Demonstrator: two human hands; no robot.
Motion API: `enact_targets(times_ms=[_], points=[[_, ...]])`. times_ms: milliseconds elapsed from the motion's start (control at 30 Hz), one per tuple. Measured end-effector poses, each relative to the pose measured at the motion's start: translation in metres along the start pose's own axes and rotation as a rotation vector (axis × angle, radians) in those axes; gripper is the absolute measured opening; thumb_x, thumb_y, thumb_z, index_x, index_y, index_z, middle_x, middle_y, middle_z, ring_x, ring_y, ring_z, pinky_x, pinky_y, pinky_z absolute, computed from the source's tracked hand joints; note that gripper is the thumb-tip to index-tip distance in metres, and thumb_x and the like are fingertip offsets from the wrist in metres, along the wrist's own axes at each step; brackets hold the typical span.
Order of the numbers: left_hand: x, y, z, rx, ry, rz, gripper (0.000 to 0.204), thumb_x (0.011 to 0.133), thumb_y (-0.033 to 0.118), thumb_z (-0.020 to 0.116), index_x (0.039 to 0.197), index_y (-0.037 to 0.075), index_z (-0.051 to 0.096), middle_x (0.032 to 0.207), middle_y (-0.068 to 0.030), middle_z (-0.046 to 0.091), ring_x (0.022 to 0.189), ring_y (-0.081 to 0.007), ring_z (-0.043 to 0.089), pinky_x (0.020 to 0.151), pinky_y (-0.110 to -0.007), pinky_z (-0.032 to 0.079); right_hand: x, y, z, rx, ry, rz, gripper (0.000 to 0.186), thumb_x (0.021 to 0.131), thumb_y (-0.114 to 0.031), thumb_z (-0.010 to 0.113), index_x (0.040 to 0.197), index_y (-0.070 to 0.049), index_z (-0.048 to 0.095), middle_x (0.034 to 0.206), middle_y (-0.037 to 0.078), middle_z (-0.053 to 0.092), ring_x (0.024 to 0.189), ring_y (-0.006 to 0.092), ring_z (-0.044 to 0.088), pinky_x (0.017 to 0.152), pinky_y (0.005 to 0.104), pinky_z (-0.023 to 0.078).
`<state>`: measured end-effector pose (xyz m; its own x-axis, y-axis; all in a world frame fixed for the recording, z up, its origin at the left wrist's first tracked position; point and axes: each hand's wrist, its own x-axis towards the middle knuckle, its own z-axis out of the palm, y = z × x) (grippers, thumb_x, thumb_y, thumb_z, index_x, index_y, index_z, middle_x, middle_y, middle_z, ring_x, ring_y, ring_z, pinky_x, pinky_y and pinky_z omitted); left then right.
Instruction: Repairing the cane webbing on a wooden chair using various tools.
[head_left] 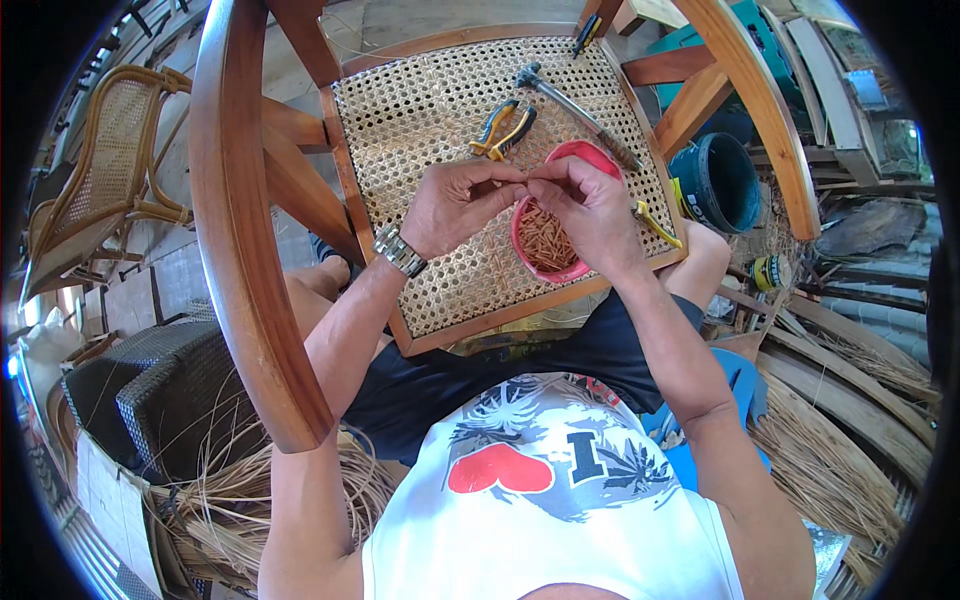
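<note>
My left hand [452, 207] and my right hand [592, 212] meet above a woven cane panel [400, 110] in a wooden frame. Thumb and forefinger of each are pinched together, fingertips touching; whatever lies between them is too small to make out. Partly under my right hand sits a pink-red container [562, 274] full of short wooden slivers [543, 240]. Beyond my hands lie yellow-and-black pliers [502, 132] and a metal hammer [572, 107]. A yellow-handled tool [657, 225] rests at the panel's right edge, and a small dark tool [587, 36] at its far corner.
Curved wooden chair parts [240, 220] rise at the left and the far right. A dark bucket [722, 182] stands right of the panel. Bundles of cane strips [260, 505] lie at lower left, with more cane [830, 460] at right. A rattan chair [110, 150] stands far left.
</note>
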<state>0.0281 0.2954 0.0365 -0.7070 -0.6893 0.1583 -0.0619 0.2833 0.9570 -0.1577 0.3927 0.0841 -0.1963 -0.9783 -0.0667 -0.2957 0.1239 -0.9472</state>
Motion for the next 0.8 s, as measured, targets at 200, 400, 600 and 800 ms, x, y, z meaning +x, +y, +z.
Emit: enact_targets(times_ms=[200,400,600,800], points=[[0.001,-0.002,-0.001,-0.131,0.016,-0.117,0.02,0.096,0.014,0.075,0.114,0.005,0.077,0.087,-0.0012,0.075,0.069,-0.0033,0.062,0.062,-0.021,0.052,0.002,-0.003,0.011,-0.1,0.064,-0.187,0.01,0.096,-0.003,0.07,0.105,0.002,0.071,0.092,0.009,0.075,0.084,0.0126,0.07,0.075,0.0275,0.055],[0.001,-0.003,0.001,-0.007,0.084,-0.011,0.019,0.097,0.015,0.074,0.114,0.006,0.077,0.082,0.0001,0.074,0.066,-0.0035,0.061,0.059,-0.022,0.051,0.009,-0.002,0.014,-0.171,0.089,-0.312,0.005,0.096,-0.001,0.069,0.1,0.001,0.07,0.09,0.009,0.075,0.082,0.0132,0.07,0.073,0.0274,0.055],[0.0,-0.002,0.001,0.05,0.138,0.019,0.019,0.097,0.014,0.073,0.114,0.006,0.076,0.081,-0.0001,0.073,0.068,-0.0029,0.061,0.06,-0.023,0.051,0.012,0.006,0.022,0.018,0.081,-0.173,0.005,0.097,-0.002,0.067,0.101,0.002,0.067,0.091,0.01,0.075,0.082,0.0136,0.07,0.073,0.0276,0.055],[0.0,0.002,-0.004,0.078,0.106,-0.001,0.016,0.095,0.009,0.072,0.111,0.005,0.076,0.082,-0.0003,0.073,0.071,-0.0023,0.061,0.063,-0.023,0.051,0.013,0.002,0.015,-0.155,0.056,-0.299,0.007,0.096,0.001,0.066,0.103,0.002,0.066,0.091,0.013,0.074,0.083,0.0202,0.073,0.072,0.031,0.055]])
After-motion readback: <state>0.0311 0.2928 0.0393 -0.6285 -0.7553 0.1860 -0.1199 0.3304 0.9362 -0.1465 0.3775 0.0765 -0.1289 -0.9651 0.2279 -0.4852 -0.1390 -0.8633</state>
